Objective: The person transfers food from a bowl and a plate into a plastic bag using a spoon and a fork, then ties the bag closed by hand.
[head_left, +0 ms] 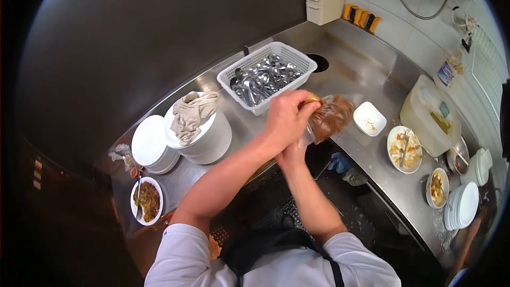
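Note:
A clear plastic bag [333,117] with reddish-brown contents hangs over the counter's front edge. My left hand [287,116] has its fingers pinched on the bag's gathered top. Below it, my right hand [293,154] is against the bag's near side; its fingers are mostly hidden behind the bag and my left hand. Just beyond my hands is a white basket [256,110] full of metal spoons [260,81]. A square white dish [370,119] with food bits lies right of the bag.
Stacked white plates [151,143] and a grey cloth [191,117] are at left, beside a plate of brown food [149,202]. Bowls with leftovers [405,150], a large translucent tub [425,117] and small plates [461,207] line the right counter [366,151].

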Tool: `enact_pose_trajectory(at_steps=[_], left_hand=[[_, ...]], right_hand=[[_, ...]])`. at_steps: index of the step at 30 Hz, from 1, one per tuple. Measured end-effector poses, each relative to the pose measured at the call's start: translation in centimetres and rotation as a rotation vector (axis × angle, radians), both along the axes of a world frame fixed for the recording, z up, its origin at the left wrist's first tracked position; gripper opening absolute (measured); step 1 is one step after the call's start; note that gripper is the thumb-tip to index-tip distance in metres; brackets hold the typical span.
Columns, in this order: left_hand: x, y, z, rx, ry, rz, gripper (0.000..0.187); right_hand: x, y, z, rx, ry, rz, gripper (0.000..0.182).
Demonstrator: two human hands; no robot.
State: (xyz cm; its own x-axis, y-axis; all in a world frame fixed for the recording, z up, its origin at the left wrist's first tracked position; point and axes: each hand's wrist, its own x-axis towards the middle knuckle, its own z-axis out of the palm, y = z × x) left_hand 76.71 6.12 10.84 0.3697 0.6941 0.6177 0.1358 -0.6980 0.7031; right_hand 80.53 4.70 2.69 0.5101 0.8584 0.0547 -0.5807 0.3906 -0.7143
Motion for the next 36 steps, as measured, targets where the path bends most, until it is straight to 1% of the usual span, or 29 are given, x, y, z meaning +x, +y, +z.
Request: enact_pose_trajectory(at_steps=[1, 3, 4, 5, 6, 7, 8, 10, 11, 13, 14, 15, 17, 20, 21, 22, 24, 25, 27, 28, 30, 31, 32, 33, 34, 35, 36], left_hand=[[-0.3, 0.7, -1.2, -0.052, 0.069, 0.063, 0.014], [-1.7, 1.7, -4.1, -0.169, 0.205, 0.192, 0.016], [-2.5, 2.9, -6.1, -0.129, 0.134, 0.242, 0.014], [-3.8, 3.5, -7.5, -0.123, 0.196, 0.298, 0.013], [-5.6, 4.2, -8.4, -0.115, 0.256, 0.357, 0.013], [-7.5, 4.6, -8.7, -0.107, 0.320, 0.417, 0.013], [-9.4, 4.4, -9.2, -0.125, 0.322, 0.419, 0.014], [-12.7, 3.1, -9.0, -0.283, 0.300, 0.390, 0.014], [-14.1, 2.7, -8.9, -0.357, 0.276, 0.373, 0.014], [-17.1, 1.4, -9.8, -0.426, 0.125, 0.230, 0.014], [-18.6, 0.7, -10.2, -0.454, 0.049, 0.158, 0.014], [-19.9, 0.0, -10.2, -0.489, 0.032, 0.139, 0.014], [-22.3, -1.6, -10.0, -0.558, -0.004, 0.093, 0.014], [-26.1, -3.8, -8.1, -0.465, 0.215, 0.258, 0.016], [-27.3, -4.4, -7.8, -0.444, 0.285, 0.302, 0.017], [-28.5, -4.8, -8.8, -0.370, 0.217, 0.312, 0.020], [-30.8, -5.6, -9.3, -0.308, 0.285, 0.365, 0.021], [-31.9, -5.9, -9.6, -0.276, 0.317, 0.391, 0.021], [-33.6, -6.2, -11.0, -0.097, 0.340, 0.430, 0.020], [-34.6, -6.3, -12.0, -0.007, 0.352, 0.449, 0.020], [-37.1, -6.0, -14.4, -0.029, 0.353, 0.483, 0.021], [-38.2, -5.7, -15.3, -0.037, 0.353, 0.499, 0.022], [-39.3, -5.6, -15.8, -0.133, 0.276, 0.466, 0.015], [-40.4, -5.5, -16.2, -0.226, 0.198, 0.421, 0.015], [-41.5, -5.5, -16.8, -0.321, 0.122, 0.368, 0.015], [-42.3, -5.3, -17.4, -0.414, 0.047, 0.312, 0.015], [-43.0, -5.0, -18.0, -0.394, -0.015, 0.253, 0.018]], right_hand=[[-1.1, -0.6, -0.3, -0.110, 0.019, -0.010, 0.025], [-2.7, -1.2, -1.2, -0.287, -0.128, -0.010, 0.022], [-3.1, -1.2, -1.9, -0.341, -0.311, -0.015, 0.021], [-3.3, -1.2, -3.1, -0.368, -0.583, -0.031, 0.020], [-2.8, -0.4, -5.8, -0.209, -1.222, -0.239, 0.008], [-2.8, -0.2, -5.3, -0.011, -1.483, -0.443, 0.007], [-2.8, -0.2, -4.8, 0.068, -1.583, -0.374, 0.007], [-2.7, -0.4, -2.8, 0.226, -1.749, -0.201, 0.010], [-2.7, -0.2, -1.7, 0.087, -1.527, 0.125, 0.012], [-3.0, 0.4, -0.4, -0.200, -1.029, 0.728, 0.017], [-3.0, 1.6, -1.5, -0.195, -0.753, 0.923, 0.025], [-3.6, 1.9, -0.9, -0.210, -0.784, 0.986, 0.029], [-5.5, 2.9, -0.5, -0.246, -0.820, 1.149, 0.028], [-9.8, 3.0, -0.4, 0.074, -1.217, 1.038, 0.034], [-11.2, 2.8, 0.1, 0.129, -1.281, 1.024, 0.034], [-12.5, 2.4, 0.7, 0.182, -1.343, 1.010, 0.034], [-15.2, 1.6, 2.1, 0.320, -1.512, 0.940, 0.033], [-16.4, 1.5, 1.8, 0.318, -1.517, 0.948, 0.034], [-19.0, 1.8, -0.1, 0.313, -1.527, 0.958, 0.036], [-20.1, 2.1, -1.3, 0.286, -1.378, 1.066, 0.035], [-21.8, 2.9, -4.6, 0.219, -1.068, 1.261, 0.033], [-22.8, 3.4, -6.5, 0.185, -0.960, 1.219, 0.032], [-23.8, 3.8, -8.3, 0.153, -0.851, 1.173, 0.031], [-24.7, 3.5, -8.5, 0.118, -0.739, 1.121, 0.032], [-26.0, 2.7, -8.8, 0.141, -0.787, 1.029, 0.031], [-27.1, 2.3, -9.5, 0.201, -0.855, 1.006, 0.032], [-28.1, 1.9, -10.0, 0.259, -0.924, 0.982, 0.034]])
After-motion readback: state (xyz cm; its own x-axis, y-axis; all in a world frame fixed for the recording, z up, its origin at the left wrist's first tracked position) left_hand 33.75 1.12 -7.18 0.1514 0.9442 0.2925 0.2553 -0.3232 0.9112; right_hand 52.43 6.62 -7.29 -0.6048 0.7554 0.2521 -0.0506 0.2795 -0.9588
